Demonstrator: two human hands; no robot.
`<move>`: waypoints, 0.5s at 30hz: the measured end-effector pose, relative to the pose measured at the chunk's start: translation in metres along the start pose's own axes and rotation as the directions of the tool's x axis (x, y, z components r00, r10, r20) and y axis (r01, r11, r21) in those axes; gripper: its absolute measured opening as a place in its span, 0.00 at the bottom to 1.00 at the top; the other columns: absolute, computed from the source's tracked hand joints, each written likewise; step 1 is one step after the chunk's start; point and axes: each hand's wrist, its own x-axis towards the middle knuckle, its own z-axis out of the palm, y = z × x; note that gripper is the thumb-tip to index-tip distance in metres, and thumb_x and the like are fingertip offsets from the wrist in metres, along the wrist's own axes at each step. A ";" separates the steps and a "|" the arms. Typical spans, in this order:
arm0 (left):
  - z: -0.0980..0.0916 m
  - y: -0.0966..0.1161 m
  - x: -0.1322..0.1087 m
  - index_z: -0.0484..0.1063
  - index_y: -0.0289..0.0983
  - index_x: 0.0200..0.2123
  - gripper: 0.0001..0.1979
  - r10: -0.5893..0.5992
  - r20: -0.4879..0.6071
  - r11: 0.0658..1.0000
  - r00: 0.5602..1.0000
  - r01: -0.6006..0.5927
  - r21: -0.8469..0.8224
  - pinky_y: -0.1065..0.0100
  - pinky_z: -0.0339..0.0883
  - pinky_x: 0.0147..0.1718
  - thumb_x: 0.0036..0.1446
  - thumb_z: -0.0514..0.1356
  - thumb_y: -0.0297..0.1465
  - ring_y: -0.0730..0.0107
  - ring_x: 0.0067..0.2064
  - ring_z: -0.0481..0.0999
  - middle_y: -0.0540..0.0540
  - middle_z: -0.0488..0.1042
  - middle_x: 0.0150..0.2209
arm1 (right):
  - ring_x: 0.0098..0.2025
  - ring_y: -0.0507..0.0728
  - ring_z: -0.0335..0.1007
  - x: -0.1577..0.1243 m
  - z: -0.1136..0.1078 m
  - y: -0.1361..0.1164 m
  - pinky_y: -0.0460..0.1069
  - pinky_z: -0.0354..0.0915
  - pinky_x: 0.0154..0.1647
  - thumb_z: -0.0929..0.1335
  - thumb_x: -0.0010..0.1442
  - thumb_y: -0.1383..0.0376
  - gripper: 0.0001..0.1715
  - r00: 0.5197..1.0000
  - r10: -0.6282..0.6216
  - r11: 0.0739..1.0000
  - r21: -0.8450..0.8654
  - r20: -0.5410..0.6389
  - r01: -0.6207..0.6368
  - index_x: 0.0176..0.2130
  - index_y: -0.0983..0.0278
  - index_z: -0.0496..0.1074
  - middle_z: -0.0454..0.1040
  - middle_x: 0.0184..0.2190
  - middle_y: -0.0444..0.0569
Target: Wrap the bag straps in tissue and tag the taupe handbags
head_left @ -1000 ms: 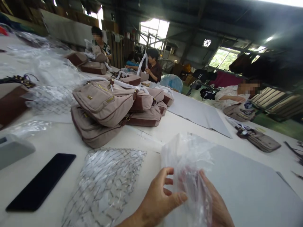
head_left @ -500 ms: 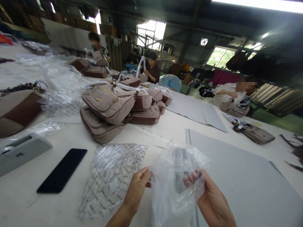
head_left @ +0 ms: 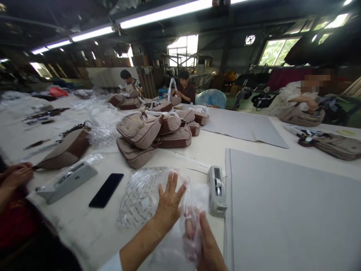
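My left hand [head_left: 169, 203] is open, its fingers spread against a clear plastic bag [head_left: 194, 192]. My right hand [head_left: 207, 241] grips the same bag lower down; its thumb is outside and its fingers show blurred through the film. Crumpled and thin, the bag trails over the white table below both hands. Just left of my left hand lies clear plastic with a dark grid print [head_left: 135, 205]. A grey tape dispenser [head_left: 217, 195] stands right of the bag, by the edge of a large grey sheet [head_left: 287, 210].
Beyond my hands is a pile of beige-brown handbags [head_left: 141, 131]. A black phone [head_left: 106, 190] and a second tape dispenser [head_left: 73, 180] lie to the left. Another person's hand [head_left: 18, 175] is at the left edge by a handbag [head_left: 67, 148]. Several co-workers sit across the table.
My left hand has gone from pinching the bag's edge to spread fingers against it. The bag is now bunched in my right hand, uncovering the tape dispenser behind. The view has turned and levelled.
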 end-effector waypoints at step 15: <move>0.000 0.013 -0.014 0.64 0.36 0.16 0.10 -0.401 0.372 0.782 0.837 0.525 -0.337 0.69 0.57 0.27 0.47 0.55 0.26 0.69 0.26 0.69 0.52 0.67 0.17 | 0.47 0.62 0.68 -0.049 -0.030 -0.034 0.55 0.66 0.45 0.63 0.56 0.73 0.24 0.406 -0.364 -0.611 -0.544 0.838 0.575 0.53 0.70 0.64 0.72 0.46 0.59</move>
